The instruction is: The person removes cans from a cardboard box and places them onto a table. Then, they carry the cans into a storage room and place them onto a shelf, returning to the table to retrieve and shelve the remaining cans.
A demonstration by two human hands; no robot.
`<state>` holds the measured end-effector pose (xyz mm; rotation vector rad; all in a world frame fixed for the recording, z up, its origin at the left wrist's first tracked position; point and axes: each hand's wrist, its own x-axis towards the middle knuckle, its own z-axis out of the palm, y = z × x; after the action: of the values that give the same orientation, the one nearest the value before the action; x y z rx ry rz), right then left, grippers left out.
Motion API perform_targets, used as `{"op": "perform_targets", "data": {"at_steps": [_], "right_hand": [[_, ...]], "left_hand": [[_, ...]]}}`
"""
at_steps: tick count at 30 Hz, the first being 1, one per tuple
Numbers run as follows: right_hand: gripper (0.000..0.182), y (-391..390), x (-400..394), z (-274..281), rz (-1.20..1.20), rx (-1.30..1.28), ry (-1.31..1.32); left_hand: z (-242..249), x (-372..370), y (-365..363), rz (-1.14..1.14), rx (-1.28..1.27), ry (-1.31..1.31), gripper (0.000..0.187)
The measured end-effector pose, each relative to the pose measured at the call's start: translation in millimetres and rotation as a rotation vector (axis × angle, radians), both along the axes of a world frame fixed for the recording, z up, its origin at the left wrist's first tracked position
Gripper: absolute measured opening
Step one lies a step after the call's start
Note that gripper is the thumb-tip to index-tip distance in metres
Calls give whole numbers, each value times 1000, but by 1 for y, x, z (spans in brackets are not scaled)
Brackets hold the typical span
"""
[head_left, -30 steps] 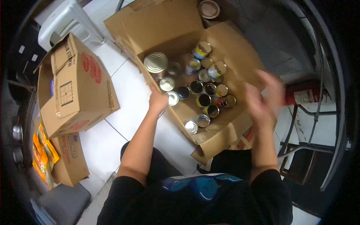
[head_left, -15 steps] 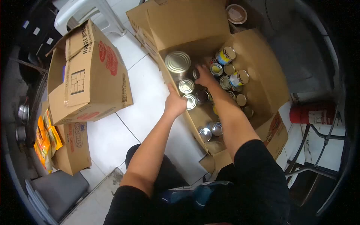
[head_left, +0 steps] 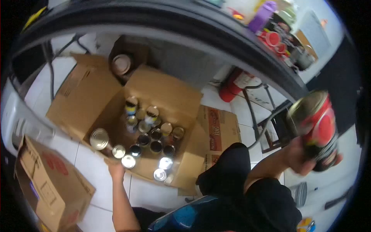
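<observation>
My right hand (head_left: 299,156) is wrapped round the lower part of a red and black can (head_left: 319,129), raised at the right, beside the table edge. The can is tilted and a little blurred. My left hand (head_left: 116,170) rests at the near left edge of an open cardboard box (head_left: 179,87) on the floor. Its fingers are partly hidden by the box wall. Several cans stand inside the box, among them a large can (head_left: 99,139) at the left and a yellow and blue can (head_left: 131,105) at the back.
A dark table edge (head_left: 162,33) crosses above the box, with red and purple items at its upper right. A red cylinder (head_left: 234,86) stands behind the box. A second cardboard box (head_left: 58,185) is at lower left; a white plastic stool (head_left: 17,120) is beside it.
My right hand has come out of the box and moved up to the right, now holding the red and black can. The view has swung right. My left hand stays at the box edge.
</observation>
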<state>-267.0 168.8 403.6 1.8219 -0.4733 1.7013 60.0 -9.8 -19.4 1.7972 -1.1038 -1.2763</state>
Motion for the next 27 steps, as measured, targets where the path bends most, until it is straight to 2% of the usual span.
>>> {"op": "perform_targets", "data": {"at_steps": [2,3,5,7,9,10,11,12,13,15,16,17,19,20,21,22,23,24,26,27], "right_hand": [[49,27,-21,44,-580,-187,-103],[40,33,-29,60,-791,-183,-212],[39,33,-53,96,-983,44,-189],[36,20,-96,118,-1064,275,-272],[34,3,-133,130,-1349,359,-257],[39,-4,-139,128,-1169,463,-228],[45,-7,-151,129,-1318,616,-291],[42,-3,-183,130,-1278,615,-4],[38,1,-215,131,-1208,605,275],[33,-7,-169,83,-1449,512,123],[33,-11,-129,57,-1187,411,247],[32,-19,-95,25,-1005,354,338],[33,-52,-35,-61,-720,431,515],[34,-76,-9,-104,-613,525,588],[41,-95,21,-141,-549,904,578],[46,-127,29,-190,-388,1167,510],[52,-157,30,-233,-388,1269,652],[59,-181,34,-266,-236,1525,481],[67,-249,19,-357,-241,1631,373],[73,-276,28,-363,-338,1636,360]], "left_hand": [[24,-11,1,26,58,28,76],[27,-11,2,33,77,33,76],[25,-10,6,40,94,55,77],[20,-7,8,42,90,56,77],[20,-6,9,28,112,12,76],[22,-5,6,-64,38,27,72],[23,-6,9,-92,-15,-30,62],[-67,5,-3,-83,-322,-159,52],[-63,7,1,-59,-225,-172,51],[-48,-1,4,-8,-108,-174,48],[-46,-5,5,5,-71,-176,47],[-43,-7,6,11,-45,-189,53],[-24,-10,8,20,18,-227,67],[-1,-10,8,-13,109,-187,80],[16,-10,8,-50,200,-143,95],[15,-10,7,-48,207,-140,94],[25,-12,8,-42,216,-107,92],[23,-13,10,-29,203,-98,91],[23,-14,8,-21,178,-103,89],[26,-14,8,-24,171,-116,89]]}}
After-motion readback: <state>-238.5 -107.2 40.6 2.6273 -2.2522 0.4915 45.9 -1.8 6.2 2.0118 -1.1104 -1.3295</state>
